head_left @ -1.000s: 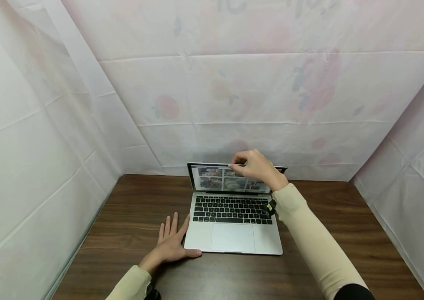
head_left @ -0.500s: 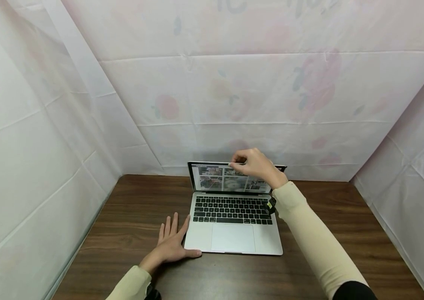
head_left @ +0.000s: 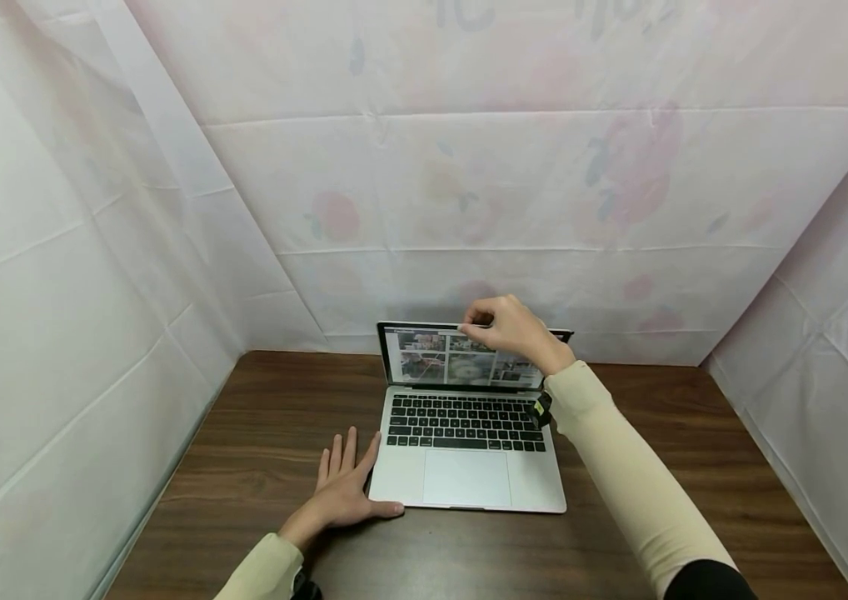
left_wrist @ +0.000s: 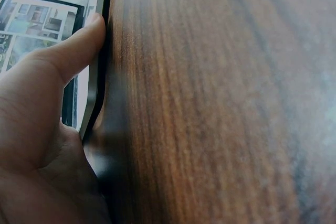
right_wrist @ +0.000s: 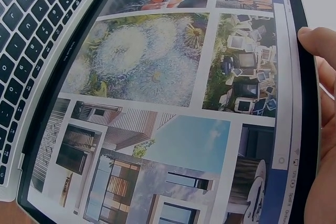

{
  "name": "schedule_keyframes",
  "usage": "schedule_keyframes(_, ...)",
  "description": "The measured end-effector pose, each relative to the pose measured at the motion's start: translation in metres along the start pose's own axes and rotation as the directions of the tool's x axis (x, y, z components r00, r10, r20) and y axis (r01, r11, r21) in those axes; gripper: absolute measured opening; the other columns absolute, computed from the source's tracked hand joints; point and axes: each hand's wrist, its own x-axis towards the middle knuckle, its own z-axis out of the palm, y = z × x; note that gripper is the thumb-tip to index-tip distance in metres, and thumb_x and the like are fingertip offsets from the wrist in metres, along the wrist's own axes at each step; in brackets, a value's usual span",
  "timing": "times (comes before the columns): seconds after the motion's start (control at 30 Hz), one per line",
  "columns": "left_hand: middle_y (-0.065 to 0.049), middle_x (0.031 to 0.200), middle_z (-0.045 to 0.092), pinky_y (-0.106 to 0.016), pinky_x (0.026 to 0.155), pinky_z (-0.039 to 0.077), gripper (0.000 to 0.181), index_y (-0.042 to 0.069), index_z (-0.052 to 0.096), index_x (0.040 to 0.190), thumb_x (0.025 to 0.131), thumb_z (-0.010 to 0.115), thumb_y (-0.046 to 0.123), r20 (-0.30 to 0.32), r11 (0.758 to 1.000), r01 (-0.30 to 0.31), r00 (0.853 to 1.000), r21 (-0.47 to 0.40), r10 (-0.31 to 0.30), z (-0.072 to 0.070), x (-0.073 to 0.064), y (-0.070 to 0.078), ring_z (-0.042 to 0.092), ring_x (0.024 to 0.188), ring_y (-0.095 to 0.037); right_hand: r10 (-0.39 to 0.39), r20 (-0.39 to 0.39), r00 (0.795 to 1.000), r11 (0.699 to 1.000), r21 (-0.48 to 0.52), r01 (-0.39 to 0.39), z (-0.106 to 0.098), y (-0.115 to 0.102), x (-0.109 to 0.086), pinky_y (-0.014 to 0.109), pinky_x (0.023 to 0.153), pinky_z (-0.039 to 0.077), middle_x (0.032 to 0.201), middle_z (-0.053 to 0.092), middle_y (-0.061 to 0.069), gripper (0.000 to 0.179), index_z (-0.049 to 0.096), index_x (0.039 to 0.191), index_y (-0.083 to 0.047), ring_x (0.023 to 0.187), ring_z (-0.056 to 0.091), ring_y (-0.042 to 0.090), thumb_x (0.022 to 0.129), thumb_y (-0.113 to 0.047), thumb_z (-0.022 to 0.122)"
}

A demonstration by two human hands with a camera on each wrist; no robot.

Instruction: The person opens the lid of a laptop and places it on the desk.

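An open silver laptop (head_left: 466,479) sits on the wooden table, its lit screen (head_left: 416,367) showing a grid of pictures. My right hand (head_left: 510,329) pinches the top edge of the lid near its middle. In the right wrist view the thumb (right_wrist: 317,40) lies on the black bezel, with the other fingers behind the lid and partly hidden. My left hand (head_left: 341,493) rests at the laptop's front left corner, fingers straight and spread. Its index finger lies along the left side; its thumb (left_wrist: 81,45) touches the front edge.
The dark wooden table (head_left: 259,450) spreads around the laptop. White cloth hangs behind it (head_left: 409,192), with faint fruit prints, and also at the left (head_left: 57,333) and right (head_left: 829,350). The back cloth is close behind the lid.
The lid's top edge now sits slightly higher in the head view, and my right hand has shifted with it. My left hand keeps its place at the laptop's corner.
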Motion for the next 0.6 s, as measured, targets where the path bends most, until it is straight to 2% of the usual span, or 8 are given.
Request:
schedule_keyframes(0.3,-0.029,0.17,-0.004,-0.069,0.12,-0.011,0.127,0.018,0.018,0.167,0.071,0.078,0.076,-0.011,1.0,-0.02,1.0,-0.008,0.02,0.0,-0.0013,-0.0006,-0.01,0.155,-0.053,0.014,0.006,1.0,1.0,0.008,-0.014,-0.0003,0.0005,0.0023,0.034,0.067,0.054,0.085,0.072,-0.003,0.013,0.075,0.095,-0.017,0.067,0.062,0.011,0.101,-0.026,0.068)
schedule_keyframes(0.5,-0.027,0.171,-0.006,-0.068,0.122,-0.006,0.127,0.019,0.016,0.167,0.072,0.079,0.074,0.018,0.998,0.031,0.999,0.054,-0.032,-0.0027,-0.0015,0.0028,-0.009,0.156,-0.051,0.014,0.01,1.0,1.0,0.008,-0.014,-0.0003,0.0007,0.0048,0.034,0.068,0.054,0.086,0.073,-0.002,0.013,0.075,0.095,-0.017,0.068,0.063,0.012,0.1,-0.026,0.068)
schedule_keyframes(0.6,-0.026,0.171,-0.006,-0.068,0.122,-0.004,0.127,0.02,0.015,0.167,0.072,0.079,0.074,0.022,0.997,0.038,0.999,0.068,-0.039,-0.003,-0.0022,0.003,-0.009,0.157,-0.051,0.01,0.011,1.0,1.0,0.009,-0.01,-0.0005,0.001,0.0062,0.034,0.067,0.053,0.085,0.072,-0.002,0.012,0.075,0.095,-0.016,0.066,0.062,0.012,0.1,-0.025,0.069)
